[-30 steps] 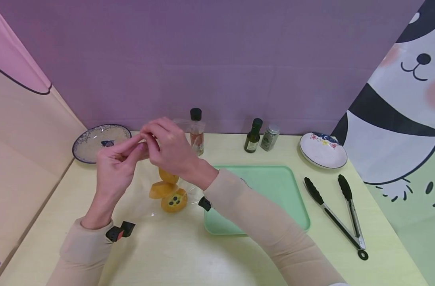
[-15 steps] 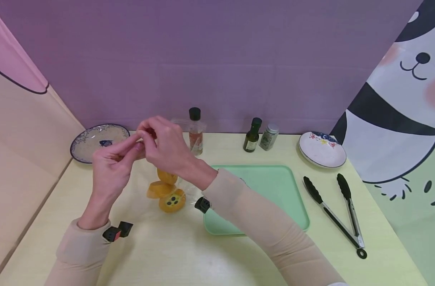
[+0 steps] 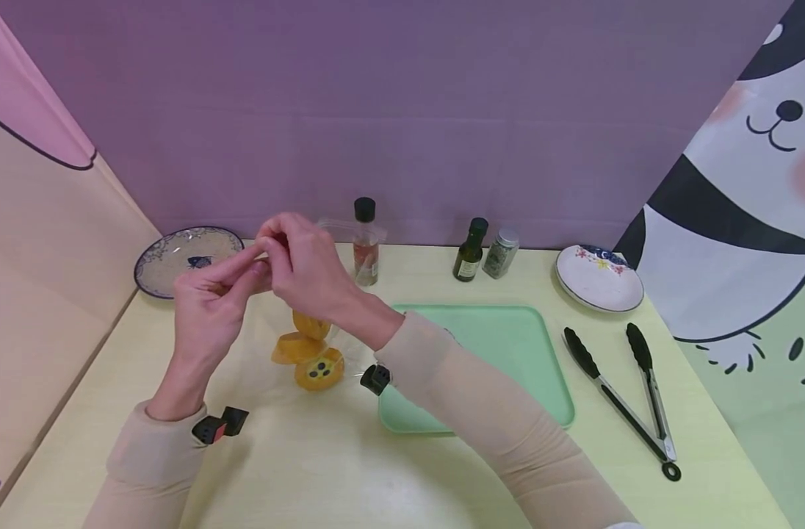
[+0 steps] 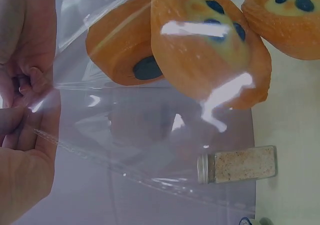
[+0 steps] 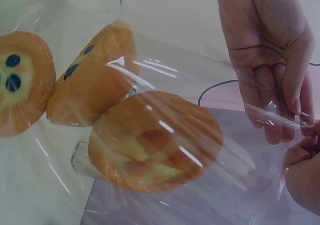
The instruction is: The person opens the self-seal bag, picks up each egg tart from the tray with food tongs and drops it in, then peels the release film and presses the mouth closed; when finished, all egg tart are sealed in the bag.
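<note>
A clear plastic bag [image 5: 250, 180] stretches from my fingers over several orange-brown pastries with dark, berry-like spots on top. Three pastries show in the head view, the front one [image 3: 319, 369] lowest; a larger pastry [image 4: 210, 55] fills the top of the left wrist view, and another pastry [image 5: 155, 145] is central in the right wrist view. My left hand [image 3: 207, 316] pinches the bag's edge between thumb and fingers. Beside it my right hand [image 3: 313, 268] pinches the same edge, its fingertips meeting the left ones. The exact grip is partly hidden by the fingers.
Behind the hands stand a black-capped bottle [image 3: 366, 253] and an oval patterned plate [image 3: 171, 257]. A green tray [image 3: 502, 353] lies under the right forearm. Further right are a dark bottle [image 3: 469, 253], a small jar [image 3: 501, 253], a white dish [image 3: 597, 283] and spread tongs [image 3: 630, 411].
Both hands, still pinching the bag, have shifted very slightly left, and the pastries with them. The right fingers sit a little further over the left fingertips. Nothing has been let go.
</note>
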`<state>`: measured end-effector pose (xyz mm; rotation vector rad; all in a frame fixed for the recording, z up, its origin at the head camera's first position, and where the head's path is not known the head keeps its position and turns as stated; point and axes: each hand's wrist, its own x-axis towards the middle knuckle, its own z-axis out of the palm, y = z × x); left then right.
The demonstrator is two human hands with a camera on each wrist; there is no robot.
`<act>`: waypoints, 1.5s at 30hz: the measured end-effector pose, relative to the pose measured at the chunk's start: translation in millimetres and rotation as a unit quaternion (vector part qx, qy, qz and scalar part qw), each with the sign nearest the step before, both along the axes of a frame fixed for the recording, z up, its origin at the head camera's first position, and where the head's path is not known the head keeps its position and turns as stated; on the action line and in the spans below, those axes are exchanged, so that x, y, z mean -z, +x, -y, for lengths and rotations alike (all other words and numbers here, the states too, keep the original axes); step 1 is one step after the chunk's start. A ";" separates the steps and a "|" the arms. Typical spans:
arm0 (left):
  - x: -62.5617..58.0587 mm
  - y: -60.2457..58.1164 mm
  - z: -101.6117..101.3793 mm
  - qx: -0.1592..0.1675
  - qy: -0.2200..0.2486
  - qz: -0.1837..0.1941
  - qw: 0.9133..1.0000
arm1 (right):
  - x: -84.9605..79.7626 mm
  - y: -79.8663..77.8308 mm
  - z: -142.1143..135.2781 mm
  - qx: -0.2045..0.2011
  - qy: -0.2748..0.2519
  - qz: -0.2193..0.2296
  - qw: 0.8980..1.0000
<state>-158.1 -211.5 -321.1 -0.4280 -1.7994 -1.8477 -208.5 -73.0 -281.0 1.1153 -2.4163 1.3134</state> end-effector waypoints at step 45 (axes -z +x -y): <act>-1.6 -0.9 3.3 0.046 0.012 -0.006 0.999 | -4.7 -10.8 -12.6 0.028 -0.075 0.014 0.997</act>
